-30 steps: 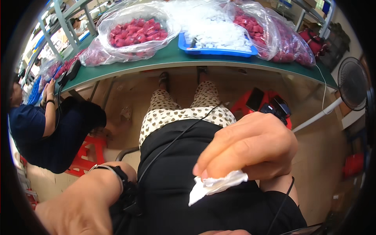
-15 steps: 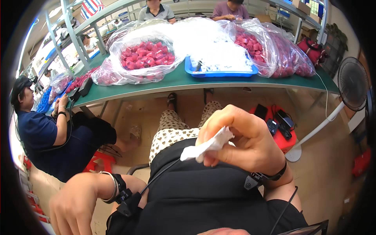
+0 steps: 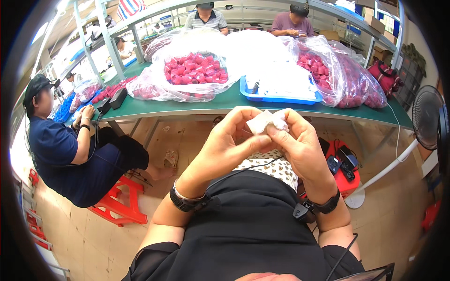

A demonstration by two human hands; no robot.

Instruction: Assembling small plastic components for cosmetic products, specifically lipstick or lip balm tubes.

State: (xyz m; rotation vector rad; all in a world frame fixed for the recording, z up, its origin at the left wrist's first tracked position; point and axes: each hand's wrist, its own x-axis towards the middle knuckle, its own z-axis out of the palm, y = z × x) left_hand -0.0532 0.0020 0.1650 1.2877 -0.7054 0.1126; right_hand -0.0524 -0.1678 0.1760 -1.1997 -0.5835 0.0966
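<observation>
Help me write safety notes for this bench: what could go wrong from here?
The crumpled tissue, pinched between left hand and right hand, might tear. The cable beside the left hand could snag. The heaped tray, near the front edge of the table, might spill if bumped.

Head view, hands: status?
Left hand and right hand: both pinching crumpled white tissue-like piece. Piece partly hidden. Black cable beneath, not touching it.
</observation>
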